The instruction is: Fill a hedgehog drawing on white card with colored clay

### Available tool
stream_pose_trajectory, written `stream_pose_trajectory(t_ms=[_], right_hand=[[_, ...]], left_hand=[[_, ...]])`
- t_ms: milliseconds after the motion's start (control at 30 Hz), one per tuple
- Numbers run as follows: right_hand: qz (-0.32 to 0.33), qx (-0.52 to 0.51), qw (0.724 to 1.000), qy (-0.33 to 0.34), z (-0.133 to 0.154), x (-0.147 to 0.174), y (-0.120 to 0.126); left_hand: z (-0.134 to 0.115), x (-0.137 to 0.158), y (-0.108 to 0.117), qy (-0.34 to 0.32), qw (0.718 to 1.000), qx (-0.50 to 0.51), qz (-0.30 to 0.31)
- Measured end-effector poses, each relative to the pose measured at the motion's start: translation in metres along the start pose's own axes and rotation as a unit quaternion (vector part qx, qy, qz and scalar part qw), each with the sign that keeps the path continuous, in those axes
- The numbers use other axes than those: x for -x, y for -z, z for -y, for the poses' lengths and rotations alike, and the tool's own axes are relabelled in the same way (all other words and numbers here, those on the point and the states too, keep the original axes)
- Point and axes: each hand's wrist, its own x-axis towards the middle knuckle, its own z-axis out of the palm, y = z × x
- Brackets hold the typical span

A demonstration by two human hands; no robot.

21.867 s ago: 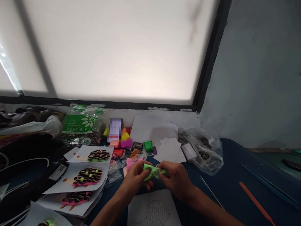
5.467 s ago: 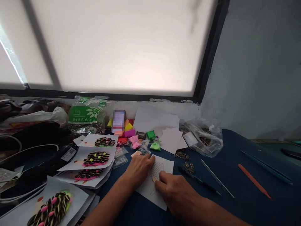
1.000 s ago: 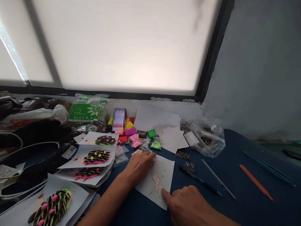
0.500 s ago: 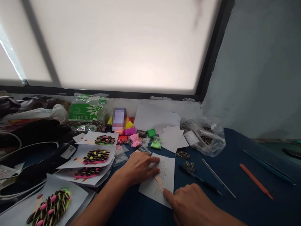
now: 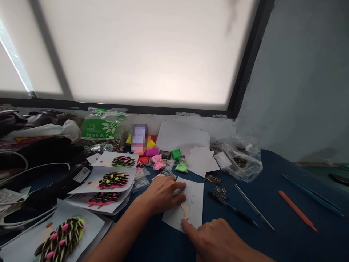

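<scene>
The left hand [image 5: 163, 191], fingers spread and gripping nothing, presses the drawing sheet [image 5: 198, 196], further in than a second ago. On that sheet lies the peach clay strip [image 5: 185, 211], its lower end apparently being smoothed: the right hand [image 5: 215, 236] has slid leftward, index extended onto it; whether its curled fingers hold anything is hidden.

Clear bag with green panel [image 5: 98, 129] at back of bench: we read white Chinese characters, 原生 at start, 瓜子 at end; middle ones too blurred for us. Smaller line above them also illegible; white petal emblem [image 5: 109, 125] beside it. White label [image 5: 81, 174] on black item [image 5: 64, 183] at left: small square code, fine print we cannot make out. Upright screen [image 5: 139, 137] pixelated, nothing legible to us.
</scene>
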Motion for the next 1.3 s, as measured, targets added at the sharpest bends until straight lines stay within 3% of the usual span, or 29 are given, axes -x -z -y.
stream_pose_trajectory(t_ms=[133,300,533,833,1000,1133,1300], right_hand=[[0.004,0.011,1.000,-0.021,-0.004,0.005,0.005],[-0.046,-0.002,0.999,-0.007,-0.008,0.005,-0.013],[-0.031,0.028,0.999,0.002,-0.003,-0.003,-0.024],[-0.146,0.046,0.987,0.048,-0.001,-0.006,-0.048],[-0.177,0.058,0.981,0.051,0.003,-0.008,-0.055],[-0.158,0.027,0.986,0.054,0.004,-0.007,-0.044],[-0.029,0.001,1.000,-0.006,0.000,-0.001,-0.004]], left_hand=[[0.000,0.000,-0.001,0.001,1.000,-0.001,-0.001],[0.001,0.000,-0.001,0.000,1.000,0.000,0.001],[0.001,0.000,-0.002,-0.005,1.000,0.001,-0.005],[-0.001,0.001,-0.001,-0.004,1.000,0.001,-0.008],[-0.001,0.002,-0.001,-0.008,1.000,0.003,-0.015],[0.000,0.002,-0.002,-0.004,1.000,0.003,-0.012],[0.000,0.002,-0.001,-0.005,1.000,0.001,-0.010]])
